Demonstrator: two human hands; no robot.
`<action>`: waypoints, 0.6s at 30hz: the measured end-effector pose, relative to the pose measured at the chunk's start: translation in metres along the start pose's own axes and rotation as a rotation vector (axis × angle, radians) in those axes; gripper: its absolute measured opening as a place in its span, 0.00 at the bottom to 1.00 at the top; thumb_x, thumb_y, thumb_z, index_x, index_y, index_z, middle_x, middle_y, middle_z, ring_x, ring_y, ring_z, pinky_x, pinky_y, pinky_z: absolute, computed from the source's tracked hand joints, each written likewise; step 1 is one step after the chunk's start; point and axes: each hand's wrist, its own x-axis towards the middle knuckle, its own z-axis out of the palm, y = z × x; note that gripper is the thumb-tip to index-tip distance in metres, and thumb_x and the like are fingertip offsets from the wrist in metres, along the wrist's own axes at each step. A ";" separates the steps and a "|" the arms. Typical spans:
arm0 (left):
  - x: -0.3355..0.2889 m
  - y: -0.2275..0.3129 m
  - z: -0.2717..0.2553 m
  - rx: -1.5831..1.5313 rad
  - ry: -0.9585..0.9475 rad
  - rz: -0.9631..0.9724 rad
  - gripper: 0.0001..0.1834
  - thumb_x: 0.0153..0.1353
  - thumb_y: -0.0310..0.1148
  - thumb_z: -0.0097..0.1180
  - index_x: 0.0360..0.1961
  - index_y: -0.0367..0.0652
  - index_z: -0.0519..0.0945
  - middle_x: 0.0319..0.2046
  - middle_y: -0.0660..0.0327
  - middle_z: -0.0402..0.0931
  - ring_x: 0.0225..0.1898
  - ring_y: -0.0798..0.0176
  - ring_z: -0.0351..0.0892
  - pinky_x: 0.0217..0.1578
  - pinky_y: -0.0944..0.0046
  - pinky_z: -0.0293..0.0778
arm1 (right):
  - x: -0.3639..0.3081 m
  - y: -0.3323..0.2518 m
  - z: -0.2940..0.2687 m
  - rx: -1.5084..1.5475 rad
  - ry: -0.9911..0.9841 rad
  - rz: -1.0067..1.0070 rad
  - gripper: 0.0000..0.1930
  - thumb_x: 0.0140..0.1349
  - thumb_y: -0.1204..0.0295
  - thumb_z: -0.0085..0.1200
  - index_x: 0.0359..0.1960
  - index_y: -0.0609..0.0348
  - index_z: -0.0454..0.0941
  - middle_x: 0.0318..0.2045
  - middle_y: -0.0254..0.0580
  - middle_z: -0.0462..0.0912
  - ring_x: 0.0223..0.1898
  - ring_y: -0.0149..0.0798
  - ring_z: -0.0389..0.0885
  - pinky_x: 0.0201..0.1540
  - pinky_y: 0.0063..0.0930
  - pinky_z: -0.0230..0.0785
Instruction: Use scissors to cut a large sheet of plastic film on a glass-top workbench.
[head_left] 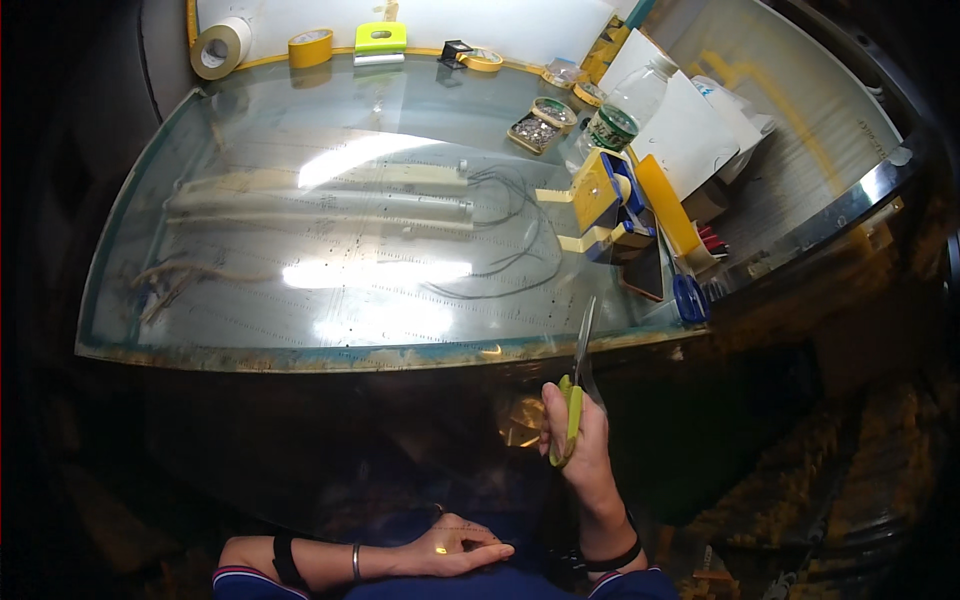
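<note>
My right hand [590, 455] is closed round the green handles of a pair of scissors [583, 345]. Their blades point up and away, close together, past the near edge of the glass-topped table [250, 358]. A clear, glossy strip shows beside the blades and my right fingers; I cannot tell whether the hand holds it too. My left hand [460, 548] is low in front of my body, its fingers curled and thumb stretched to the right. Faint printed marks and a yellow glint cross it, and what is between the fingers does not show.
Beneath the glass lie light tubes [330, 207] and dark wires [500, 292]. Tape rolls [311, 48] and a green-handled scraper [380, 42] line the back. At right stand yellow-and-blue tape dispensers [600, 190], a plastic bottle [640, 95], a tin of small pieces [533, 133] and blue-handled scissors [690, 298].
</note>
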 end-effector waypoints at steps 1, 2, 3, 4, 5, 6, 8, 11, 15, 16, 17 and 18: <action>0.000 -0.005 -0.001 0.010 -0.008 0.006 0.16 0.59 0.40 0.54 0.28 0.36 0.82 0.22 0.61 0.78 0.24 0.73 0.75 0.27 0.74 0.70 | 0.004 0.003 -0.001 0.005 0.008 -0.001 0.14 0.63 0.61 0.47 0.26 0.57 0.67 0.16 0.28 0.65 0.15 0.22 0.65 0.18 0.16 0.61; 0.000 -0.007 -0.001 0.021 -0.017 0.012 0.16 0.59 0.40 0.54 0.28 0.36 0.82 0.22 0.60 0.78 0.24 0.73 0.75 0.27 0.74 0.70 | 0.006 0.004 -0.003 0.009 0.016 -0.002 0.14 0.63 0.61 0.47 0.26 0.57 0.67 0.16 0.28 0.66 0.15 0.22 0.65 0.18 0.16 0.61; 0.001 -0.008 -0.001 0.032 -0.021 0.020 0.15 0.59 0.40 0.54 0.29 0.36 0.82 0.22 0.60 0.79 0.24 0.72 0.75 0.27 0.73 0.70 | 0.008 0.002 -0.004 0.000 0.035 -0.011 0.14 0.63 0.61 0.47 0.26 0.57 0.67 0.16 0.29 0.66 0.16 0.22 0.65 0.18 0.16 0.61; 0.001 -0.008 -0.001 0.043 -0.022 0.024 0.15 0.59 0.39 0.54 0.30 0.35 0.81 0.22 0.59 0.79 0.24 0.72 0.75 0.28 0.72 0.70 | 0.010 0.000 -0.003 -0.007 0.050 -0.018 0.14 0.63 0.61 0.47 0.26 0.57 0.67 0.17 0.29 0.66 0.16 0.22 0.65 0.18 0.16 0.61; 0.001 -0.009 -0.001 0.054 -0.023 0.028 0.15 0.59 0.39 0.54 0.30 0.35 0.81 0.22 0.59 0.79 0.24 0.71 0.75 0.28 0.71 0.71 | 0.011 -0.001 -0.002 -0.014 0.066 -0.025 0.14 0.63 0.61 0.47 0.26 0.57 0.67 0.17 0.29 0.66 0.16 0.22 0.65 0.18 0.16 0.61; 0.001 -0.007 -0.001 0.045 -0.023 0.011 0.15 0.59 0.39 0.55 0.30 0.35 0.81 0.22 0.59 0.79 0.24 0.71 0.75 0.28 0.71 0.71 | 0.011 -0.002 -0.002 -0.007 0.058 -0.022 0.14 0.63 0.61 0.47 0.26 0.57 0.67 0.17 0.29 0.65 0.16 0.22 0.65 0.19 0.16 0.61; 0.001 -0.001 -0.002 0.031 -0.025 -0.021 0.15 0.59 0.39 0.55 0.30 0.35 0.81 0.23 0.58 0.79 0.25 0.70 0.75 0.29 0.71 0.71 | 0.011 -0.004 -0.002 0.009 0.045 -0.019 0.14 0.63 0.60 0.47 0.26 0.57 0.67 0.17 0.29 0.65 0.16 0.22 0.65 0.19 0.16 0.61; 0.003 -0.013 -0.002 0.095 -0.035 0.000 0.16 0.59 0.39 0.54 0.31 0.35 0.81 0.23 0.57 0.79 0.25 0.69 0.76 0.29 0.71 0.71 | 0.008 -0.012 -0.003 0.077 0.058 0.077 0.14 0.62 0.60 0.48 0.26 0.57 0.67 0.17 0.29 0.65 0.17 0.22 0.66 0.19 0.16 0.61; 0.006 -0.009 -0.004 0.121 -0.052 -0.017 0.16 0.59 0.41 0.54 0.30 0.36 0.81 0.24 0.57 0.79 0.26 0.69 0.76 0.29 0.71 0.71 | 0.009 -0.013 -0.007 0.053 0.097 0.038 0.15 0.62 0.60 0.49 0.24 0.57 0.67 0.16 0.29 0.66 0.17 0.22 0.66 0.19 0.16 0.61; 0.006 -0.015 -0.003 0.118 -0.042 -0.008 0.17 0.58 0.42 0.54 0.30 0.37 0.82 0.24 0.58 0.79 0.25 0.70 0.75 0.28 0.71 0.70 | 0.012 -0.011 -0.008 0.059 0.116 0.003 0.16 0.61 0.59 0.50 0.22 0.57 0.67 0.15 0.29 0.66 0.15 0.23 0.66 0.18 0.17 0.61; 0.005 -0.019 -0.001 0.116 -0.032 0.001 0.17 0.58 0.42 0.54 0.30 0.38 0.82 0.24 0.59 0.79 0.25 0.71 0.75 0.28 0.71 0.70 | 0.014 -0.011 -0.008 0.065 0.134 -0.033 0.17 0.61 0.59 0.50 0.21 0.57 0.67 0.13 0.30 0.66 0.14 0.23 0.67 0.17 0.17 0.60; 0.005 -0.019 -0.001 0.127 -0.030 0.000 0.17 0.58 0.43 0.54 0.30 0.38 0.82 0.24 0.59 0.79 0.25 0.71 0.75 0.28 0.71 0.70 | 0.015 -0.013 -0.008 0.060 0.147 -0.041 0.17 0.61 0.59 0.50 0.21 0.58 0.67 0.13 0.30 0.66 0.14 0.23 0.67 0.17 0.17 0.61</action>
